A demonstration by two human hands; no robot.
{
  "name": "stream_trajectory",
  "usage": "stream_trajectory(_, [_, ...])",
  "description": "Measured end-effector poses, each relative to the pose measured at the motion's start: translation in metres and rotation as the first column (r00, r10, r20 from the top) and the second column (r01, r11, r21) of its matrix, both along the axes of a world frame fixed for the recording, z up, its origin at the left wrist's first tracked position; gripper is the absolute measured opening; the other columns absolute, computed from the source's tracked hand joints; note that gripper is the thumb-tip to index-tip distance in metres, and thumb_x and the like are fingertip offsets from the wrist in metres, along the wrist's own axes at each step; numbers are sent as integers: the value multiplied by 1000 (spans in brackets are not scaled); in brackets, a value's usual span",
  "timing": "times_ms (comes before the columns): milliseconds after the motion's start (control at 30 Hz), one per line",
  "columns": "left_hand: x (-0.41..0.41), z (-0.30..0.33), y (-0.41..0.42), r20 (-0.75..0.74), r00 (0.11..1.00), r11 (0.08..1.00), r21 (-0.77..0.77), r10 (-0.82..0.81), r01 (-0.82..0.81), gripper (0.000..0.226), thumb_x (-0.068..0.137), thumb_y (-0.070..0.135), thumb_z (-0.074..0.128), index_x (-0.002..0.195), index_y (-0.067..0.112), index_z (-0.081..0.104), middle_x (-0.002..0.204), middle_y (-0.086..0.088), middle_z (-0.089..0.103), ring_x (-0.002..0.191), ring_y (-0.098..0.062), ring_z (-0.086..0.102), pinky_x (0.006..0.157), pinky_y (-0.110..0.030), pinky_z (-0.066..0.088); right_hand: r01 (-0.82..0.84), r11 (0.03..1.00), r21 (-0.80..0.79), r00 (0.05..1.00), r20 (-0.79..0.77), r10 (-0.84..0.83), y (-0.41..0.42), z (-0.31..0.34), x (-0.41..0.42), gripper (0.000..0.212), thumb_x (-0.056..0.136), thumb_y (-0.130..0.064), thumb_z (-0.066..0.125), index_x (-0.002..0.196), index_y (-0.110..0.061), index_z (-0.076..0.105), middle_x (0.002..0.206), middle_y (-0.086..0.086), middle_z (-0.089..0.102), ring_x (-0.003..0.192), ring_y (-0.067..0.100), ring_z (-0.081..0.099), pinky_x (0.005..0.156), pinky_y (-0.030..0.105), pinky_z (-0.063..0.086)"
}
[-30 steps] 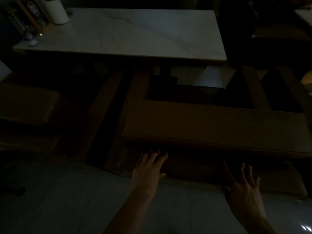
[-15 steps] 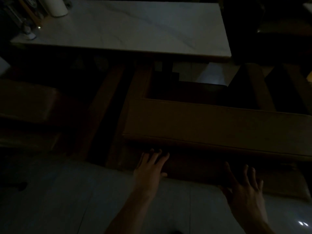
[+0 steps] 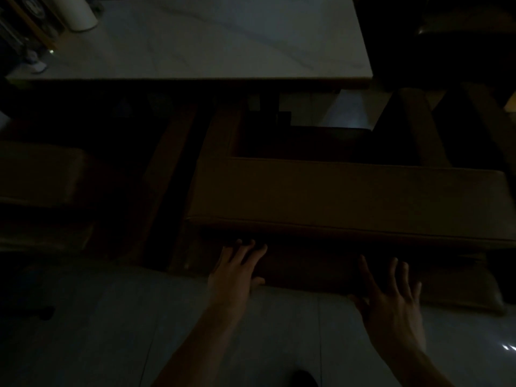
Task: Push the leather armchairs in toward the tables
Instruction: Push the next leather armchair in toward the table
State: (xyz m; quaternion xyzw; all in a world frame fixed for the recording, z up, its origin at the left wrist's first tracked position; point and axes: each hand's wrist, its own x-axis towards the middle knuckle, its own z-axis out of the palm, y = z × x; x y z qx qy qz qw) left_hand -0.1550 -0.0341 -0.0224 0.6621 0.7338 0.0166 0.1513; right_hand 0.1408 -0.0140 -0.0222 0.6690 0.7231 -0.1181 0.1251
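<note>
The room is dim. A brown leather armchair (image 3: 346, 199) fills the middle, seen from behind, its seat facing a pale marble table (image 3: 212, 43). Both arms of the chair reach to about the table's near edge. My left hand (image 3: 237, 272) lies flat with fingers spread against the lower back of the chair, toward its left side. My right hand (image 3: 391, 305) is open, fingers spread, at the same back panel further right; contact there is hard to judge. Neither hand holds anything.
A second brown armchair (image 3: 42, 177) stands at the left, close beside the first. A white roll (image 3: 78, 12) and small items (image 3: 36, 62) sit at the table's far left corner. More dark seating (image 3: 460, 51) lies at the right. Pale tiled floor (image 3: 111, 331) is under me.
The table has come nearer and slid up in the view as I lean forward. Both hands stay spread on the chair's back, and the chair appears slightly closer to the table.
</note>
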Motion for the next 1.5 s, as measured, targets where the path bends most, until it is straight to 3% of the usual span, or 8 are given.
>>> stream_trajectory(200, [2, 3, 1, 15, 999, 1000, -2, 28, -28, 72, 90, 47, 61, 150, 48, 22, 158, 19, 23, 148, -19, 11, 112, -37, 31, -1, 1000, -25, 1000, 0, 1, 5, 2, 0, 77, 94, -66, 25, 150, -41, -22, 164, 21, -9, 150, 43, -10, 121, 59, 11])
stream_trajectory(333, [2, 11, -1, 12, 999, 999, -41, -31, 31, 78, 89, 48, 61, 153, 42, 17, 162, 11, 16, 149, -21, 7, 120, -41, 17, -32, 990, -136, 999, 33, 37, 12, 19, 2, 83, 97, -60, 38, 150, -40, -22, 164, 21, -10, 150, 44, -9, 121, 58, 16])
stream_trajectory(567, [7, 47, -37, 69, 998, 996, -84, -6, 12, 72, 86, 65, 53, 148, 40, 28, 151, 7, 35, 138, -23, 30, 107, -37, 33, -73, 975, -211, 979, -200, 30, -2, 67, -2, 73, 95, -53, 51, 155, -41, 12, 163, 3, 16, 142, 27, 36, 103, 40, 49])
stream_trajectory(833, [8, 129, -55, 140, 985, 982, -149, -97, 118, 75, 87, 68, 52, 150, 36, 27, 157, 8, 27, 142, -19, 27, 114, -42, 30, -107, 988, -111, 970, -228, 80, -46, 148, 12, 51, 94, -41, 55, 144, -39, 44, 153, -8, 40, 138, 18, 41, 102, 27, 43])
stream_trajectory(1167, [76, 213, -73, 220, 957, 974, -81, -190, 212, 78, 81, 75, 51, 148, 44, 24, 154, 13, 29, 138, -14, 32, 109, -41, 35, 27, 997, 74, 961, -275, -6, -106, 244, 69, 59, 86, -53, 52, 141, -34, 47, 142, -4, 51, 131, 19, 50, 103, 34, 46])
stream_trajectory(1333, [130, 247, -80, 231, 940, 955, -97, -251, 279, 77, 85, 69, 53, 150, 42, 22, 158, 11, 24, 142, -16, 28, 112, -42, 33, 156, 985, 73, 950, -284, -130, -119, 253, 132, 62, 92, -38, 57, 149, -34, 35, 155, 1, 39, 146, 23, 31, 113, 40, 38])
stream_trajectory(1433, [177, 260, -79, 219, 937, 954, -64, -271, 291, 78, 85, 68, 55, 150, 42, 22, 158, 11, 23, 142, -16, 27, 113, -42, 32, 193, 973, 124, 940, -307, -147, -127, 259, 177, 62, 89, -50, 58, 146, -38, 37, 150, 1, 45, 143, 23, 36, 110, 40, 41])
stream_trajectory(1500, [216, 265, -76, 212, 932, 950, -41, -294, 309, 79, 84, 69, 55, 150, 43, 21, 159, 12, 23, 143, -17, 26, 113, -41, 32, 232, 964, 131, 932, -314, -181, -131, 263, 213, 75, 86, -62, 58, 151, -37, 30, 158, 6, 34, 145, 25, 32, 114, 41, 36])
